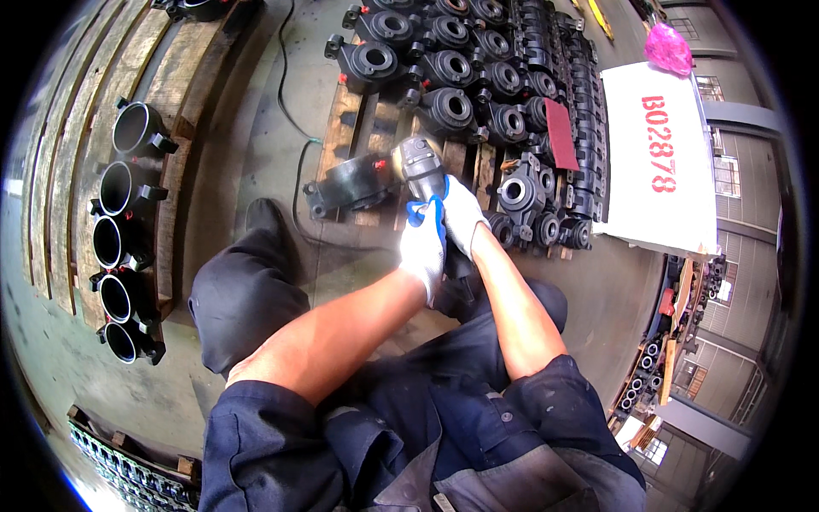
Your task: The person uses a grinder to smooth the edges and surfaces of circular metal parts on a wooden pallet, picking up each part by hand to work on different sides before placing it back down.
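Observation:
Both my hands wear white gloves with blue trim and are closed round a grey and black angle grinder (419, 164). My left hand (421, 241) wraps its body nearer to me, and my right hand (461, 212) grips it from the right side. At the grinder's head a pale yellowish disc (397, 160) faces a black cast metal part (351, 184). That part lies on its side at the near left corner of a wooden pallet, a red plug on top. Whether the disc touches it I cannot tell.
Rows of black castings with round bores (450, 68) cover the pallet ahead. A reddish abrasive sheet (560, 136) lies on them. A black cable (294, 192) trails over the floor. Black ring-shaped castings (119, 189) line a left pallet (78, 111). A white board (627, 162) stands right.

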{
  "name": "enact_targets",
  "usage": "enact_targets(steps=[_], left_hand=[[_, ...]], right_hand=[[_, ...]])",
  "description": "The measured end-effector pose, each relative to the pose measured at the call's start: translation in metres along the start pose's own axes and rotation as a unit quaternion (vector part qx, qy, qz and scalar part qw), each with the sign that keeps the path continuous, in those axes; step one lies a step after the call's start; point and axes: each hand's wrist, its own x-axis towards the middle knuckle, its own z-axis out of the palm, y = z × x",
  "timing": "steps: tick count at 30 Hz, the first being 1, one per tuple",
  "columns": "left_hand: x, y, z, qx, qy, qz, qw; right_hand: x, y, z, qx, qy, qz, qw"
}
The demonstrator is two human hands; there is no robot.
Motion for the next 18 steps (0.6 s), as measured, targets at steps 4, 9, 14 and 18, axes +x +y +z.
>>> enact_targets(steps=[4,9,14,18], left_hand=[[-0.001,0.007,0.001,0.009,0.002,-0.016,1.000],[0.003,-0.012,-0.003,-0.002,-0.018,0.026,1.000],[-0.008,-0.006,0.005,0.063,-0.029,0.015,0.998],[0.000,-0.015,-0.001,0.010,-0.033,0.026,0.999]], right_hand=[[-0.008,-0.017,-0.003,0.018,0.002,0.027,0.999],[-0.004,0.014,-0.007,-0.055,0.017,-0.039,0.998],[-0.018,0.008,-0.016,-0.012,0.036,-0.011,0.999],[-0.043,-0.036,-0.015,0.050,-0.006,0.010,0.999]])
